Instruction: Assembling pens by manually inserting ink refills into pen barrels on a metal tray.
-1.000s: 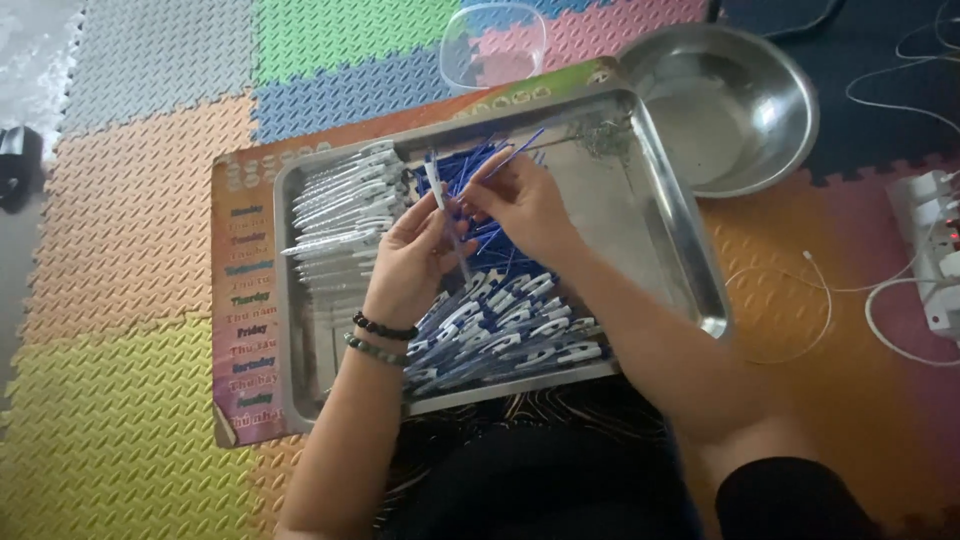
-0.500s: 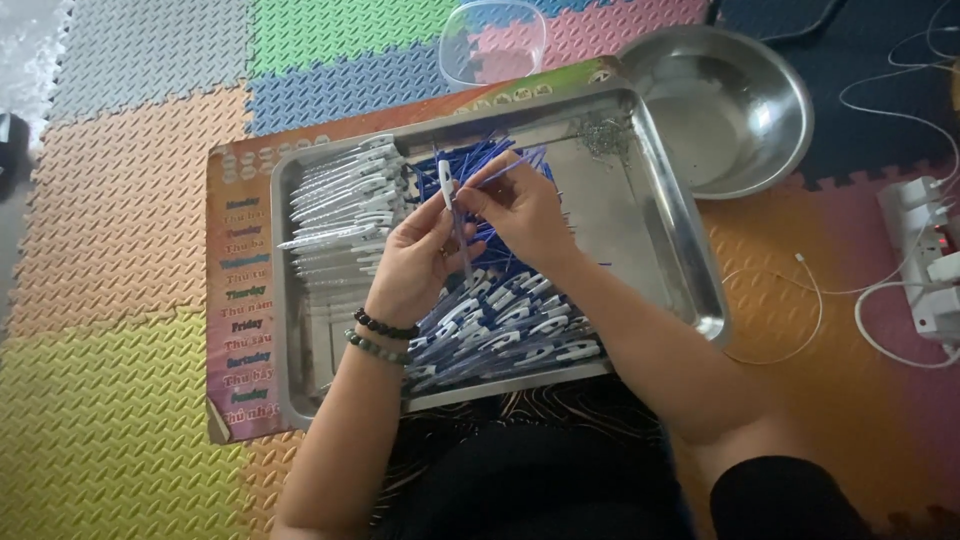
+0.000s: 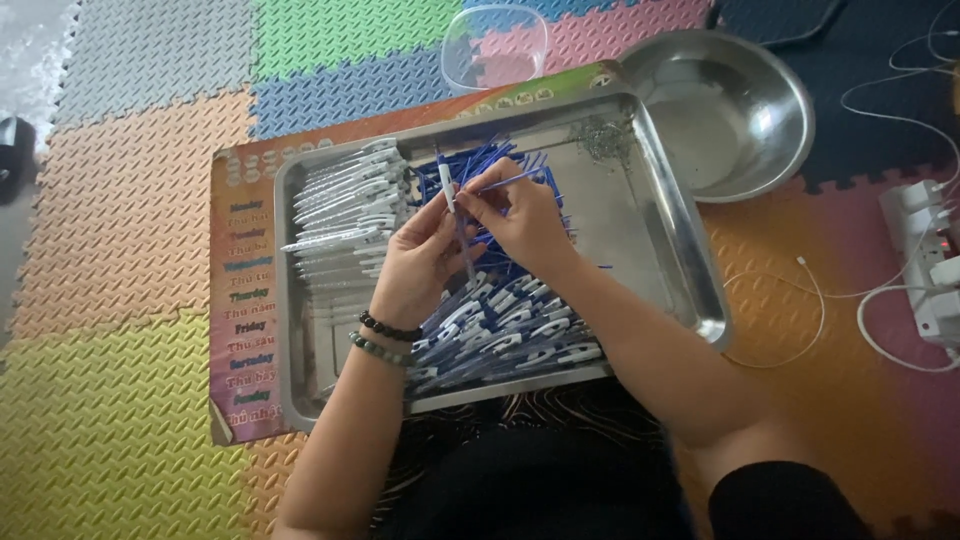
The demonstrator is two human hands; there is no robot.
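your left hand (image 3: 420,262) pinches a white pen barrel (image 3: 447,186) between thumb and fingertips, holding it upright above the middle of the metal tray (image 3: 668,215). your right hand (image 3: 520,215) is closed on a thin blue refill (image 3: 510,181), gripping it near one end so that its length slants up and to the right, just beside the barrel's top. whether the refill's tip has entered the barrel cannot be told.

the tray lies on a printed chart sheet (image 3: 240,300) spread over the coloured foam mats (image 3: 120,200). inside the tray, on its left side, a stack of white pen barrels (image 3: 345,205) lies in rows. at the upper middle, under your hands, sits a loose heap of blue refills (image 3: 480,165). along the near edge lies a pile of clear pens with blue and white clips (image 3: 510,335), touching the tray's front wall. in the far right corner a small tangle of metal springs (image 3: 605,140) rests on the bare bottom.

a round steel bowl (image 3: 735,110) stands just beside the tray's far right corner; its contents cannot be made out. a clear plastic tub (image 3: 493,45) sits beyond the tray's far edge. two bead bracelets (image 3: 385,335) ring your left wrist. a white power strip (image 3: 930,265) with cables lies well apart on the right.
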